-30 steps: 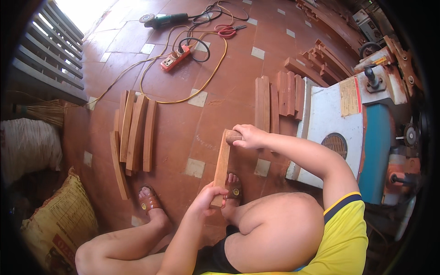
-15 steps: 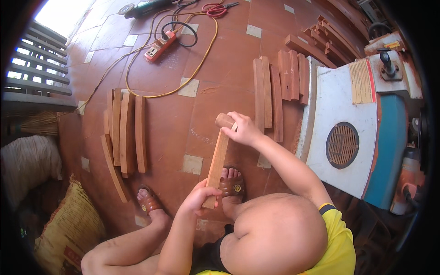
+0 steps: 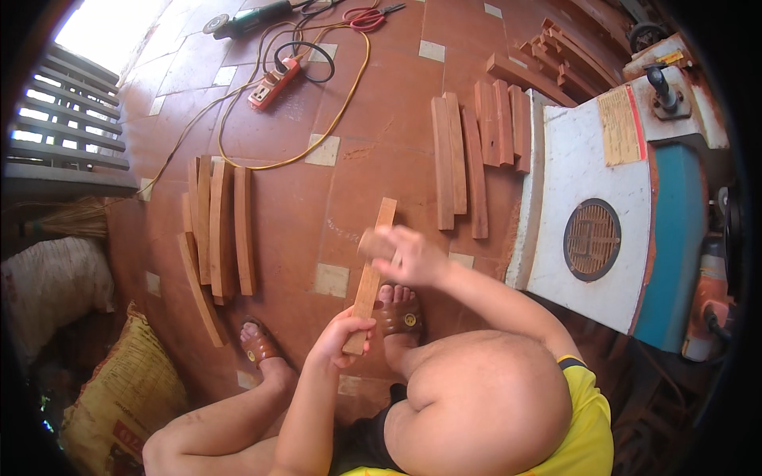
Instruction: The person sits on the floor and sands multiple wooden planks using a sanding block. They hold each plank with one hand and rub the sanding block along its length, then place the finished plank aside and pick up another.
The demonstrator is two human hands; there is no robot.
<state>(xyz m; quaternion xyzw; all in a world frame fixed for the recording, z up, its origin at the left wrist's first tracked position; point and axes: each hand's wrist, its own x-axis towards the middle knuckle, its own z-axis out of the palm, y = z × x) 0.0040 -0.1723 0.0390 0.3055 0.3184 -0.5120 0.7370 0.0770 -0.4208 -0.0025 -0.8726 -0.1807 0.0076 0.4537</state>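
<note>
My left hand [image 3: 343, 336] is closed round the near end of a long wooden strip [image 3: 384, 216], which slants up and away from me over the floor. Against the strip's middle, my right hand [image 3: 414, 255] grips a short brown roll [image 3: 373, 244] that looks like rolled sandpaper. The roll lies across the wood, and the hand is slightly blurred. Beyond the roll, the strip's far end shows bare.
Wooden strips [image 3: 221, 230] lie on the tiles at left, with more [image 3: 449, 163] at right. A white-and-teal machine [image 3: 583, 214] stands at right. Farther off are an orange power strip [image 3: 274, 83], an angle grinder [image 3: 250, 17] and red-handled pliers [image 3: 367, 17]. Sacks [image 3: 123, 389] stand at left.
My right hand has slid the roll from the strip's far end down toward its middle, uncovering that far end. My left hand keeps its hold on the near end.
</note>
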